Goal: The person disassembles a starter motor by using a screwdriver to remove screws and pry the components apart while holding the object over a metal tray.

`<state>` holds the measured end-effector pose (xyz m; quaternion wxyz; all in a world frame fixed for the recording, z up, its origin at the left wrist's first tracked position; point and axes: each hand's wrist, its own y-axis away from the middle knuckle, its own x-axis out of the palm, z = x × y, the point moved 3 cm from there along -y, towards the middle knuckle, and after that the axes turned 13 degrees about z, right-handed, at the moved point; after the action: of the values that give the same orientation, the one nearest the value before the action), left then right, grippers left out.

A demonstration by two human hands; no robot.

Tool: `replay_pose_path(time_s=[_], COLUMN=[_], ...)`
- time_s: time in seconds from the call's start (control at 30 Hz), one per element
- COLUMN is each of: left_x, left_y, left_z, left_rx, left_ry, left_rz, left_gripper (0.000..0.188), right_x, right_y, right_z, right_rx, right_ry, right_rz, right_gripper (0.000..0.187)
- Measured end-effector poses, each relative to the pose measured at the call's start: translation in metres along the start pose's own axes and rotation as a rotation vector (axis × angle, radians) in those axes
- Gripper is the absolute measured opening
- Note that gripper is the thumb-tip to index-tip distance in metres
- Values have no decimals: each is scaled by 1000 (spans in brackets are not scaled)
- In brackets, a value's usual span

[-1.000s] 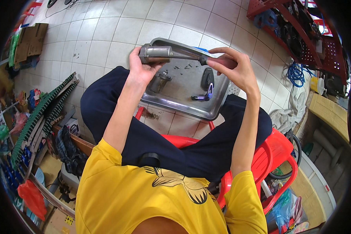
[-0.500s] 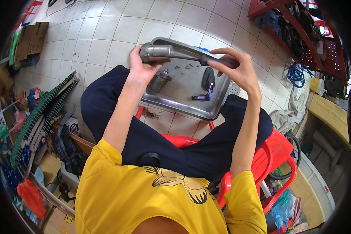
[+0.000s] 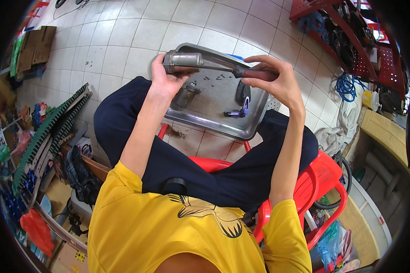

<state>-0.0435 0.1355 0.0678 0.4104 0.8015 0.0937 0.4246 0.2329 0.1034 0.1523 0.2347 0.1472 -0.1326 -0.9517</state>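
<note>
**Holding screwdriver (image 3: 238, 71) to metal cylinder (image 3: 187, 59)**

Cylinder is over the far-left corner of the tray (image 3: 209, 102), grasped by the left hand (image 3: 163, 79). Brace it firmly, keep the shaft (image 3: 218, 68) straight, press evenly; tip contact hidden, can't confirm. Right hand (image 3: 281, 79) grips the handle (image 3: 257, 74), thumb below, fingers arched over.

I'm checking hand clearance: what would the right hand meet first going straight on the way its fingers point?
Pointing left, the right hand would probably meet the metal cylinder held in the left hand, along the screwdriver; depth is hard to judge.
</note>
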Motion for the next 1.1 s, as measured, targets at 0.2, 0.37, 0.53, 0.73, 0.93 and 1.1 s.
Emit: replay_pose_path(time_s=[0.2,0.37,0.53,0.73,0.93,1.1], left_x=[-3,2,3,-5,-2,-11], left_y=[-5,1,1,-5,-4,-8], left_z=[0,-1,-1,1,0,-1], left_rx=[-8,5,16,1,3,-2], left_ry=[-51,2,-14,-50,-28,-35], left_rz=[5,-34,-24,-2,-17,4], left_gripper=[51,46,46,51,50,47], right_x=[5,-3,0,2,-3,-3], right_y=[0,1,0,-1,-1,0], right_z=[5,5,3,-4,-5,18], right_rx=[-70,-225,-14,-82,-221,161], right_ry=[45,221,1,70,55,-56], right_rz=[-82,-101,-100,-152,-164,-160], right_gripper=[34,30,29,33,36,39])
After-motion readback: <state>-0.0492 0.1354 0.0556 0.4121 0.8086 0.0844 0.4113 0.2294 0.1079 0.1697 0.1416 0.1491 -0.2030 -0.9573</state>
